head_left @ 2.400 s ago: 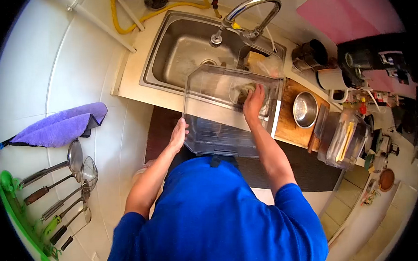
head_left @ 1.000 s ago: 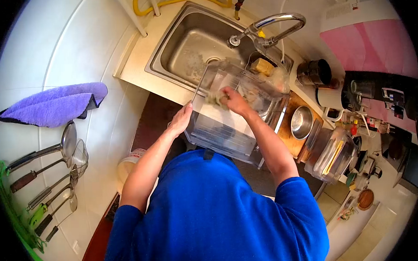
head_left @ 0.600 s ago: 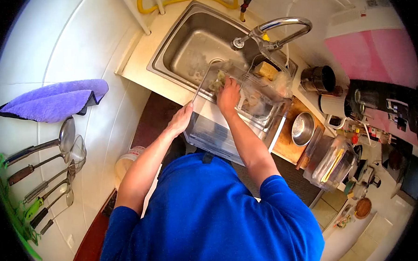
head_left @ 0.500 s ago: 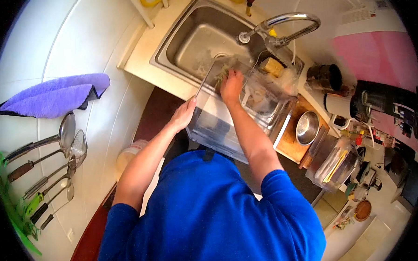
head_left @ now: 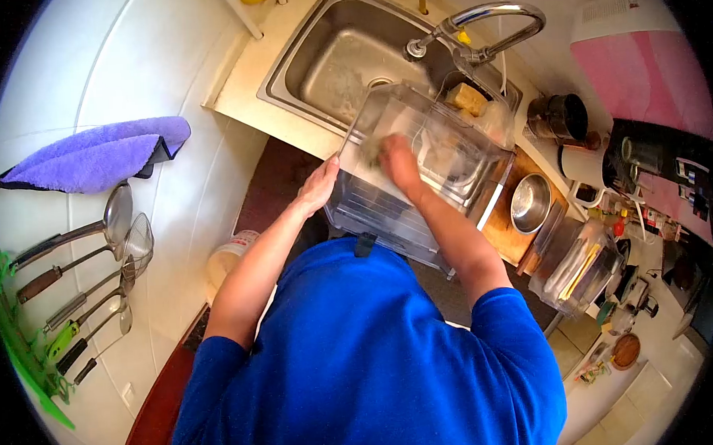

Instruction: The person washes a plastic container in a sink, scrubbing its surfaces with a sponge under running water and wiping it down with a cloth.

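Observation:
A large clear plastic drawer (head_left: 367,202) is tilted over the counter's front edge, its far end above the sink (head_left: 337,60). The fingers of my left hand (head_left: 321,184) are closed on the drawer's left rim. Inside the drawer, my right hand (head_left: 400,163) presses a greyish-green scrubber (head_left: 372,152) against the plastic. Motion blurs this hand and the scrubber, so the scrubber's exact make is unclear.
A curved chrome faucet (head_left: 494,11) stands behind the sink. A yellow sponge (head_left: 467,98) lies near it. To the right are a metal bowl (head_left: 530,203) on a wooden board and a clear container (head_left: 579,270). Ladles and strainers (head_left: 138,241) hang at left under a purple towel (head_left: 91,157).
My right hand and the scrubber have moved down the drawer, nearer my body. My left hand keeps hold of the rim, and the drawer has shifted slightly.

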